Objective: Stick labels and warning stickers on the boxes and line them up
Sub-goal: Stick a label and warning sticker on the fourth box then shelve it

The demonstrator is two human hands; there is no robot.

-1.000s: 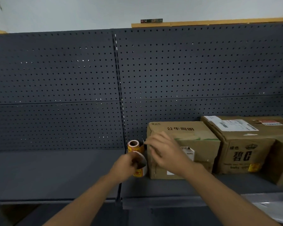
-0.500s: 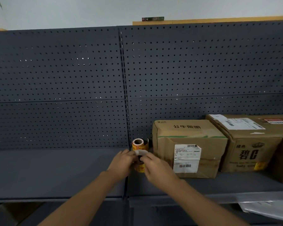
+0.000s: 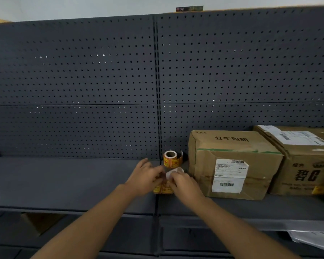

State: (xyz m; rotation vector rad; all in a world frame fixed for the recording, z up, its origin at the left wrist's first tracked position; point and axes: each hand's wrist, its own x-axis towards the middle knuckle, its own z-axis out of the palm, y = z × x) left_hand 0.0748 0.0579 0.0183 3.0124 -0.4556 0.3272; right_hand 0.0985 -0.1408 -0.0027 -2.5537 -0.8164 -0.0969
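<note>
Just in front of the pegboard (image 3: 73, 81), both hands met over the grey shelf (image 3: 54, 184). The left hand (image 3: 145, 177) and the right hand (image 3: 183, 184) each had fingers curled in, pinching between them the loose strip of yellow-and-red warning stickers (image 3: 163, 188), whose white backing (image 3: 173, 172) curled up between the thumbs. That strip trailed from the sticker roll (image 3: 170, 158), which stood upright on the shelf just behind the hands, close to the pegboard. Just right of the roll sat a cardboard box (image 3: 232, 165) with a white shipping label (image 3: 230, 175) already on its front face. Beside it, touching or nearly so, stood a second box (image 3: 305, 165) with a label on its top; a small yellow sticker (image 3: 317, 189) showed low on its front.
</note>
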